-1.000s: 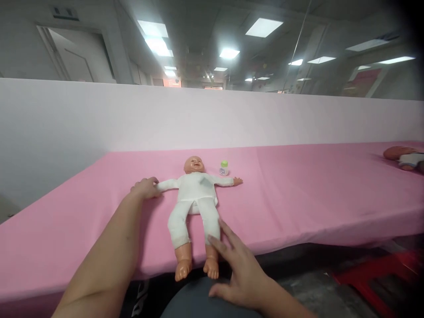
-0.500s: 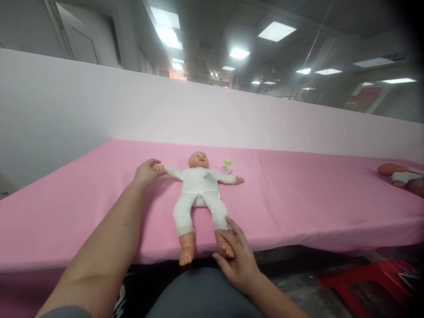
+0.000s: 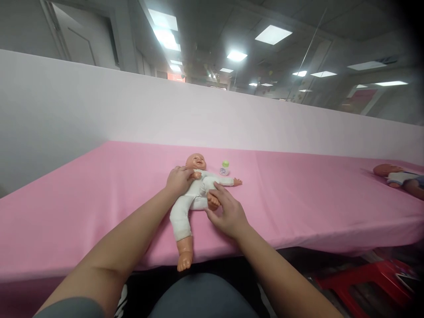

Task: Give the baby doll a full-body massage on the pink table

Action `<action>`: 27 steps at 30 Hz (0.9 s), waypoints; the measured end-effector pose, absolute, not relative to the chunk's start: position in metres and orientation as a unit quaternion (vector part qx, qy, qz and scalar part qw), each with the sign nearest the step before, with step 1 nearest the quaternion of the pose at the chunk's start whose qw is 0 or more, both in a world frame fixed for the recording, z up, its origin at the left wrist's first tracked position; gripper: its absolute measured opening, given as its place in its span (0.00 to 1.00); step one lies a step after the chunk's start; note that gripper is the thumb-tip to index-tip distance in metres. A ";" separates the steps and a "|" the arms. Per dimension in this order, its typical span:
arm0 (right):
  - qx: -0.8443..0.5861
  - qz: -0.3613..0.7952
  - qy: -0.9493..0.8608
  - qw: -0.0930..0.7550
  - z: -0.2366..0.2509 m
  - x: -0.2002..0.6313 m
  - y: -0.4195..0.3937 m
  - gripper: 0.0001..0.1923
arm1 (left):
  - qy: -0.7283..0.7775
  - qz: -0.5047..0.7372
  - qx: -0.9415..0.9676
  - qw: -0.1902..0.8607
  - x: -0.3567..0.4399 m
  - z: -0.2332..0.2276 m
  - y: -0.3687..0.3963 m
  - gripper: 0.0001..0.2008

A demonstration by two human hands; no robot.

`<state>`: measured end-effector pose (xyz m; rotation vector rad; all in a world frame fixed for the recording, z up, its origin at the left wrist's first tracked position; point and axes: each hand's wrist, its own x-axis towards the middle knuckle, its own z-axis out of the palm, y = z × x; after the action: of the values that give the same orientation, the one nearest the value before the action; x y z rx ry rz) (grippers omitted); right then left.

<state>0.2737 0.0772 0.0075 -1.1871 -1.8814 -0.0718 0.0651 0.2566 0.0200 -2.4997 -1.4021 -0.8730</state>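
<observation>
A baby doll (image 3: 182, 214) in white clothes lies on its back, head away from me, one foot over the table's near edge. My left hand (image 3: 179, 180) is closed on the doll's arm on the left, folded so its small hand rests on the chest. With my right hand (image 3: 229, 211) I grip the foot on the right side, and that leg is bent up toward the belly. The other arm stretches out to the right and the left-side leg lies straight. Beside the doll's head stands a small bottle (image 3: 224, 168) with a light green cap.
A pink cloth covers the long table (image 3: 298, 198). At the far right lies another doll (image 3: 399, 175). Behind the table runs a low white wall (image 3: 198, 115) with glass above it. A red stool (image 3: 367, 282) stands on the floor at lower right.
My left hand has brought the doll's arm inward from outstretched to across the chest. My right hand has pushed the foot up, bending the leg toward the belly.
</observation>
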 end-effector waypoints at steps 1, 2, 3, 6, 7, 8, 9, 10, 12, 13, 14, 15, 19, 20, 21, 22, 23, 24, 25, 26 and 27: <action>-0.488 -0.029 -0.758 0.432 0.009 0.272 0.088 0.27 | -0.462 -0.287 -0.835 0.081 0.066 0.017 0.257 0.16; -0.498 -0.028 -0.757 0.422 0.009 0.270 0.098 0.27 | -0.459 -0.283 -0.838 0.084 0.066 0.013 0.257 0.16; -0.506 -0.026 -0.757 0.413 0.009 0.267 0.108 0.28 | -0.457 -0.281 -0.840 0.084 0.065 0.011 0.258 0.16; -0.518 -0.015 -0.755 0.402 0.006 0.260 0.135 0.29 | -0.453 -0.283 -0.843 0.067 0.062 0.003 0.259 0.19; -0.519 -0.010 -0.753 0.404 0.005 0.257 0.142 0.29 | -0.454 -0.289 -0.841 0.057 0.060 0.001 0.260 0.20; -0.520 -0.006 -0.750 0.409 0.004 0.255 0.146 0.28 | -0.457 -0.298 -0.837 0.043 0.059 -0.001 0.260 0.21; -0.521 -0.003 -0.747 0.413 0.004 0.254 0.149 0.26 | -0.461 -0.308 -0.832 0.029 0.058 -0.003 0.261 0.22; -0.519 -0.001 -0.744 0.421 0.003 0.253 0.150 0.25 | -0.465 -0.317 -0.826 0.013 0.057 -0.004 0.261 0.23; -0.507 -0.003 -0.740 0.443 0.003 0.253 0.147 0.21 | -0.478 -0.341 -0.809 -0.014 0.055 -0.006 0.261 0.25; -0.496 -0.005 -0.739 0.456 0.003 0.255 0.142 0.20 | -0.484 -0.355 -0.800 -0.024 0.054 -0.006 0.261 0.26; -0.484 -0.009 -0.738 0.470 0.003 0.257 0.136 0.18 | -0.488 -0.369 -0.790 -0.034 0.053 -0.006 0.261 0.25; -0.471 -0.013 -0.737 0.484 0.003 0.259 0.128 0.17 | -0.492 -0.384 -0.780 -0.046 0.051 -0.006 0.262 0.25; -0.437 -0.037 -0.734 0.519 0.000 0.268 0.083 0.17 | -0.556 -0.442 -0.689 -0.146 0.038 -0.008 0.269 0.22; -0.431 -0.041 -0.734 0.523 -0.003 0.270 0.070 0.18 | -0.580 -0.459 -0.649 -0.179 0.034 -0.009 0.273 0.23; -0.426 -0.040 -0.738 0.522 -0.006 0.272 0.058 0.20 | -0.603 -0.476 -0.604 -0.213 0.031 -0.010 0.278 0.24; -0.422 -0.037 -0.742 0.519 -0.011 0.273 0.045 0.21 | -0.623 -0.494 -0.554 -0.249 0.028 -0.011 0.282 0.25; -0.420 -0.033 -0.747 0.514 -0.017 0.274 0.034 0.22 | -0.634 -0.511 -0.504 -0.288 0.025 -0.012 0.287 0.27; -0.420 -0.029 -0.755 0.503 -0.024 0.275 0.023 0.23 | -0.636 -0.528 -0.457 -0.329 0.023 -0.012 0.291 0.28; -0.425 -0.025 -0.763 0.486 -0.032 0.276 0.014 0.23 | -0.630 -0.542 -0.416 -0.368 0.021 -0.012 0.294 0.29; -0.434 -0.018 -0.768 0.471 -0.040 0.277 0.007 0.24 | -0.621 -0.551 -0.386 -0.402 0.019 -0.011 0.297 0.29; -0.439 -0.016 -0.773 0.458 -0.049 0.278 0.001 0.24 | -0.610 -0.557 -0.368 -0.427 0.017 -0.010 0.299 0.30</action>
<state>0.2785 0.0009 -0.0492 -1.0811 -1.9043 -0.0386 0.0171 0.2987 -0.0098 -1.6361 -2.7169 -2.4779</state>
